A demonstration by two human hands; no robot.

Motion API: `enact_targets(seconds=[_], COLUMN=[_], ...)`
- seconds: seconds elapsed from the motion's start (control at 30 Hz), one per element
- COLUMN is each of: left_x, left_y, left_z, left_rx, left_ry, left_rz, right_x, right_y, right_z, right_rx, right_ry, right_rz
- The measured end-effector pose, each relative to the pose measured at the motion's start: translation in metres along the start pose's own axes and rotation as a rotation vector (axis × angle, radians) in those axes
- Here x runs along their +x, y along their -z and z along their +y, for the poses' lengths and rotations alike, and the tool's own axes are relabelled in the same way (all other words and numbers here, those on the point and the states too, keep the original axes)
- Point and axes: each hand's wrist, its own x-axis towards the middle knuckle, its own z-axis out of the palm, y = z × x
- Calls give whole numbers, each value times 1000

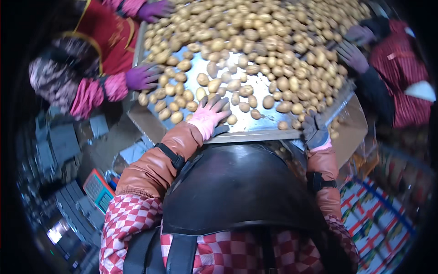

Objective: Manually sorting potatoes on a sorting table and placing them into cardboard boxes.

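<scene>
In a pink glove with grey fingertips, my left hand [211, 114] reaches over the front rim of a metal sorting table [236, 137]. Its fingers are apart and rest against loose potatoes [214, 85] on the shiny surface. My right hand [314, 130], in a grey-and-pink glove, is at the table's front right corner, beside potatoes [297, 108] along that edge. Whether its fingers close on a potato or on the rim cannot be told. A dense heap of potatoes [246, 20] covers the far part of the table.
At the left, a co-worker's purple-gloved hand [143, 76] touches potatoes. Another co-worker's gloved hands [354, 54] are at the right edge. Open cardboard boxes [352, 126] stand under both front corners. Printed cartons [376, 222] lie lower right, a red-rimmed crate [99, 191] lower left.
</scene>
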Motion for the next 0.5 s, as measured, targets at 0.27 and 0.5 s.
enact_targets(seconds=[0.27, 0.5], left_x=[-96, -114], left_y=[-10, -6], left_z=[-18, -15], left_rx=[-20, -58], left_ry=[616, 509], left_rz=[378, 147], right_x=[76, 159], right_y=[-157, -245], right_z=[36, 112], right_rx=[-852, -1700], right_ry=[-240, 75], right_rz=[427, -226])
